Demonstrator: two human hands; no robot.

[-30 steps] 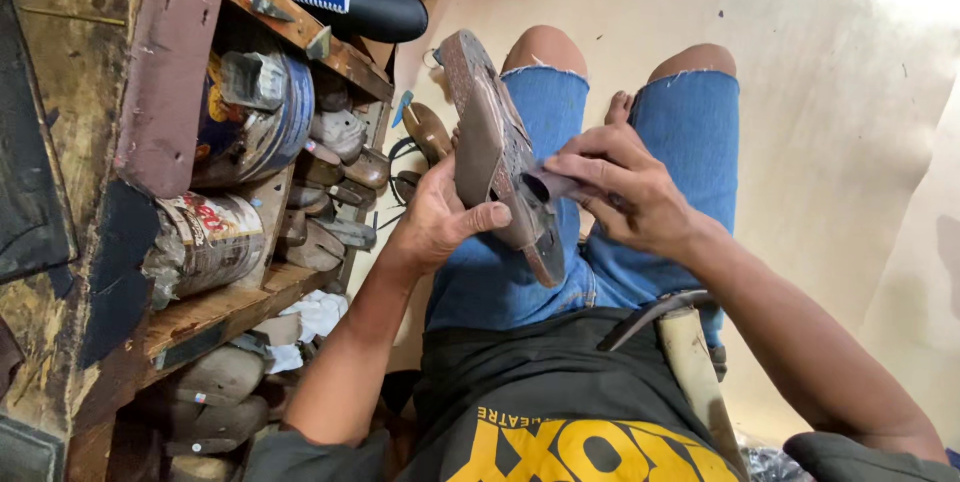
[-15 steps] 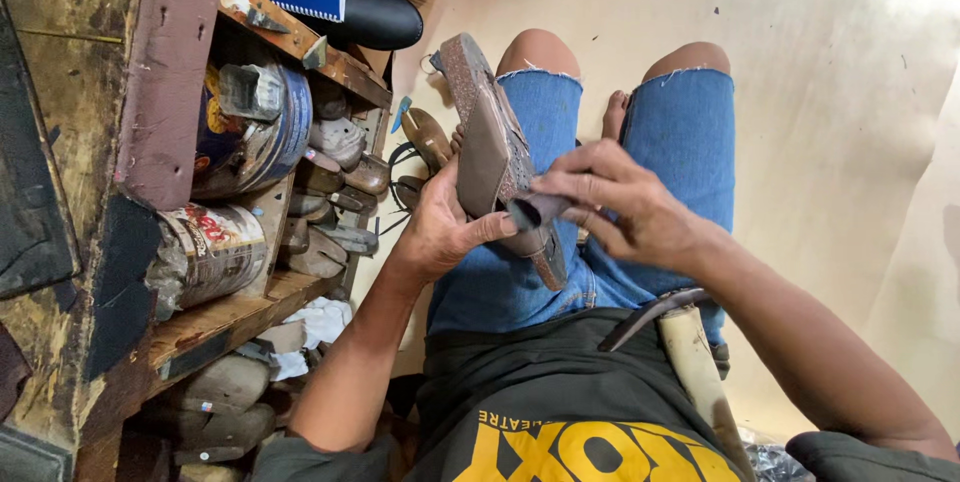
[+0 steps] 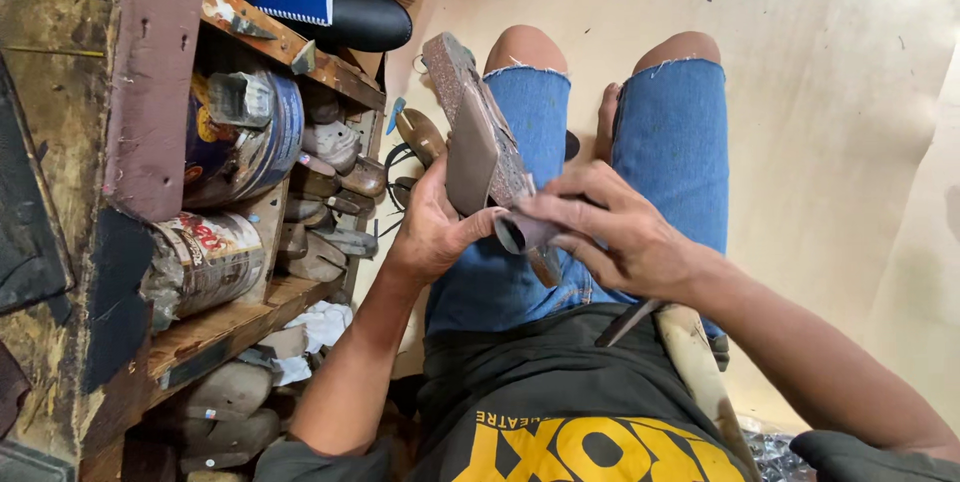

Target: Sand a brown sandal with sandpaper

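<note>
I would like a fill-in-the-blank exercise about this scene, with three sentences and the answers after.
1. The left hand holds a shoe sole above the ____ denim shorts.
2. The right hand pinches a small rolled piece against the sole's ____ end.
3. Two tin cans lie on a ____ shelf.

Answers: blue; lower; wooden

At the frame's left we see a worn wooden shelf point(image 3: 250, 317) crowded with tins point(image 3: 215, 262); pale floor point(image 3: 820, 142) fills the brightly lit right.

The right hand's fingers point(image 3: 575, 204) hide the shoe sole's point(image 3: 478, 132) lower end; the hammer point(image 3: 690, 362) below them is cut off.
</note>
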